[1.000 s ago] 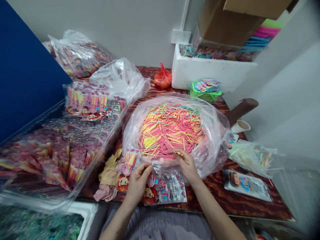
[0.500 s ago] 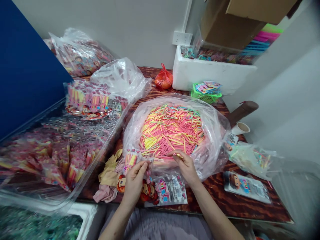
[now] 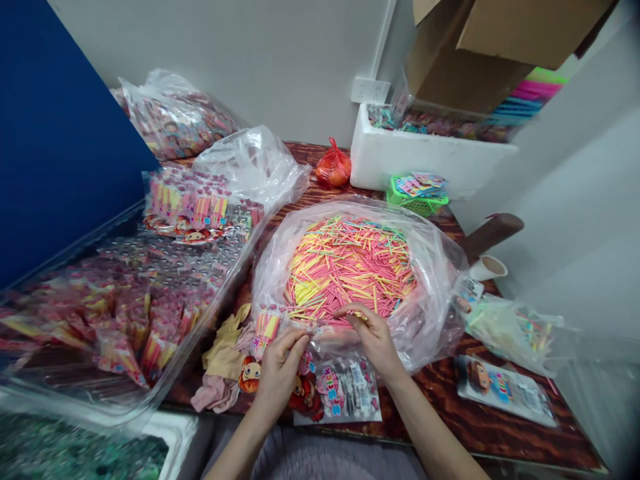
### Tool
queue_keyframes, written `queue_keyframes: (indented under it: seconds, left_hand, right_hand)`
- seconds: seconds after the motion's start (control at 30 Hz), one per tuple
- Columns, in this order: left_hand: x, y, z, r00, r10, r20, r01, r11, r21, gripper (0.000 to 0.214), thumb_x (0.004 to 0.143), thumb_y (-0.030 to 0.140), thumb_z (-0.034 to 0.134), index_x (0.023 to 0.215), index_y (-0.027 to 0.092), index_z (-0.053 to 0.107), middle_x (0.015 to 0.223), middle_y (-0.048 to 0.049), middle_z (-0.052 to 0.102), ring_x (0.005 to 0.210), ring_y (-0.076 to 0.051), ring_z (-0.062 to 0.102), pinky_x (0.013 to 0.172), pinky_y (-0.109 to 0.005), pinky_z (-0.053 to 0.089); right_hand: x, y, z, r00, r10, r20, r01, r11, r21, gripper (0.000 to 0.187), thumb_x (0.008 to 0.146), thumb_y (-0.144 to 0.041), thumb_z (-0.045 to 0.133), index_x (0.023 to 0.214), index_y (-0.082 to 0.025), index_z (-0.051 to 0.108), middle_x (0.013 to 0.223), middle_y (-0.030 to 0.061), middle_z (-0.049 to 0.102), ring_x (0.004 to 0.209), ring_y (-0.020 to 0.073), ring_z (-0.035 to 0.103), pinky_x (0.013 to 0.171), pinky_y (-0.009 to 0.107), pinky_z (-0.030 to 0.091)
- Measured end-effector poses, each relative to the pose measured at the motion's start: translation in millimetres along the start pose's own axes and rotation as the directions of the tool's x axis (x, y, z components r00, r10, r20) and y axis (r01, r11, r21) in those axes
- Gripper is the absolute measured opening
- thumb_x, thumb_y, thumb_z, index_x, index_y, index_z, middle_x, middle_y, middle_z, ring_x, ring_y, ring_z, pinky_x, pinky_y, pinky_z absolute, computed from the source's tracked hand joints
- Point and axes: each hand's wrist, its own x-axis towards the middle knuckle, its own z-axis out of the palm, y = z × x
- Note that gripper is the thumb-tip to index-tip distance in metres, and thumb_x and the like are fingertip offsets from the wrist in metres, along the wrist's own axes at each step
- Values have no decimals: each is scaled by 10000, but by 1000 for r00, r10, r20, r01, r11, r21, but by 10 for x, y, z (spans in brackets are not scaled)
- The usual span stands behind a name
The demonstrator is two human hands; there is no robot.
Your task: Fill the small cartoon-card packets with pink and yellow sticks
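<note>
My right hand (image 3: 373, 337) is closed around a small bundle of pink and yellow candy sticks (image 3: 357, 315), whose ends show above the fingers. To its left, my left hand (image 3: 283, 367) pinches a clear printed packet (image 3: 309, 328), mostly hidden by the fingers. Just left of that hand lies a packet filled with sticks (image 3: 267, 327). Flat printed packets (image 3: 345, 393) lie on the table between my forearms. Beyond both hands, a large clear bag (image 3: 435, 267) stands open, heaped with loose pink, yellow and green sticks (image 3: 350, 267).
At left, a clear tray (image 3: 200, 327) holds many filled packets. Cloths (image 3: 225, 347) lie beside it. A green basket (image 3: 417, 203), a white foam box (image 3: 430, 157) and a red bag (image 3: 333, 167) stand behind. At right are a paper cup (image 3: 487, 268) and a packet stack (image 3: 505, 390).
The whole view has shifted slightly, so things appear a little lower and farther right. My left hand has turned slightly and its fingers sit nearer the right hand's bundle.
</note>
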Motion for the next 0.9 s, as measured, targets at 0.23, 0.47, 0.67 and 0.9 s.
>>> queue_keyframes:
  seconds: [0.23, 0.47, 0.67, 0.9]
  left_hand:
    - [-21, 14, 4, 1000, -2, 27, 3, 1000, -12, 188, 878, 272, 566, 858, 184, 730, 834, -39, 692, 801, -175, 631, 743, -263, 497]
    - [-5, 1, 25, 998, -17, 67, 19, 1000, -21, 200, 893, 282, 553, 884, 182, 726, 848, -43, 691, 806, -174, 626, 748, -265, 484]
    - [-25, -5, 45, 996, 9, 93, -11, 1000, 19, 199, 910, 283, 536, 864, 180, 700, 847, -43, 674, 823, -174, 617, 756, -266, 470]
    - [7, 23, 80, 991, 35, 128, -43, 997, 63, 210, 923, 287, 514, 866, 181, 686, 876, -55, 677, 848, -183, 620, 767, -281, 471]
  right_hand:
    - [-17, -18, 22, 1000, 12, -6, -12, 1000, -4, 200, 899, -194, 539, 965, -239, 723, 934, 28, 715, 916, 188, 641, 849, 299, 461]
    - [-21, 18, 15, 1000, 25, -11, -25, 1000, 0, 193, 898, -205, 545, 962, -237, 724, 926, 28, 715, 919, 190, 640, 845, 300, 460]
    - [-24, 55, 12, 999, 35, -21, -36, 999, -4, 191, 897, -232, 546, 972, -235, 722, 938, 37, 718, 923, 200, 642, 849, 316, 466]
    - [-5, 32, 6, 998, 39, -44, -39, 999, -4, 176, 891, -247, 555, 934, -232, 725, 914, 36, 720, 898, 196, 647, 842, 313, 478]
